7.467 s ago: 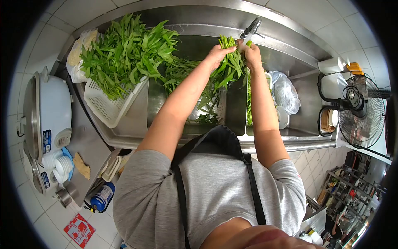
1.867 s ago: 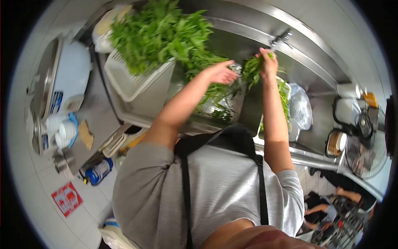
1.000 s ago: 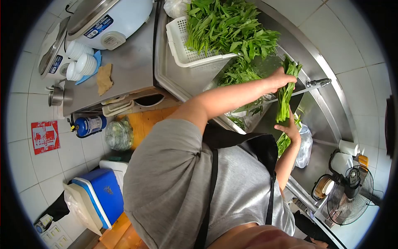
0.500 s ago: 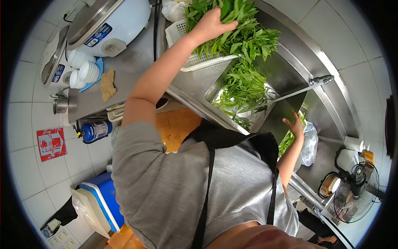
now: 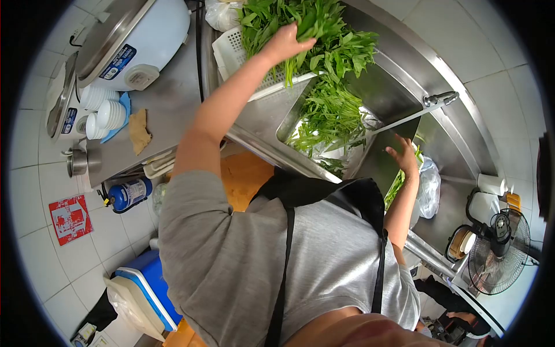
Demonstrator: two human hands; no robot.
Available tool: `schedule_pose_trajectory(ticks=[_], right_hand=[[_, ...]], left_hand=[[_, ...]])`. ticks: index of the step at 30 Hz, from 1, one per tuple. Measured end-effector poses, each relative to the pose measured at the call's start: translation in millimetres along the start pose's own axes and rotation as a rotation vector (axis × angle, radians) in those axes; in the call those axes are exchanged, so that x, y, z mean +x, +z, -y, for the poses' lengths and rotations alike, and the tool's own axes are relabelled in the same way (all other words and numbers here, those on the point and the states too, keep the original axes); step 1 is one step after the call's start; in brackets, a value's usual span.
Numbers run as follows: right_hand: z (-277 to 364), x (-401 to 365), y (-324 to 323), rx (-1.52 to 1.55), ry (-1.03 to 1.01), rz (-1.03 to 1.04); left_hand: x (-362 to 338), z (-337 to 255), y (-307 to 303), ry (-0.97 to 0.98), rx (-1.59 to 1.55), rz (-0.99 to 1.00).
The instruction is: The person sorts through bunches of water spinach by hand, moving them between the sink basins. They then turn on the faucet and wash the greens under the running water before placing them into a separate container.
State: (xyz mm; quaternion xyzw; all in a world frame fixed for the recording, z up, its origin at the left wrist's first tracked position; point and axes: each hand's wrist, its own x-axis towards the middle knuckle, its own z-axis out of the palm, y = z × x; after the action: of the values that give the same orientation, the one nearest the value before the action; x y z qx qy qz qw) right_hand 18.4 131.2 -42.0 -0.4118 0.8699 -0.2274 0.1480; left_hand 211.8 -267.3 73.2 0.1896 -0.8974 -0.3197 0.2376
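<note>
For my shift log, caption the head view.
Left hand at greens heaped in white basket; right hand open over sink.

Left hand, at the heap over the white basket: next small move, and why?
Probably ease the left hand off the heap and over to the loose greens: they lie in the sink with the tap running, while the heap already overhangs the basket and the right hand is open and empty.

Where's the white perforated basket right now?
In the head view, top, left of centre: the white basket sits under the heaped greens, between the pale-blue cooker and the sink basin, near the left hand.
</note>
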Motion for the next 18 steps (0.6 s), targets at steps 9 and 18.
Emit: schedule_pose_trajectory(ticks=[9,18], right_hand=[[113,54,5,0.299,-0.224,0.072],[106,49,9,0.229,-0.205,0.143]], left_hand=[[22,20,0,0.225,0.284,0.098],[-2,9,32,0.138,0.200,0.171]])
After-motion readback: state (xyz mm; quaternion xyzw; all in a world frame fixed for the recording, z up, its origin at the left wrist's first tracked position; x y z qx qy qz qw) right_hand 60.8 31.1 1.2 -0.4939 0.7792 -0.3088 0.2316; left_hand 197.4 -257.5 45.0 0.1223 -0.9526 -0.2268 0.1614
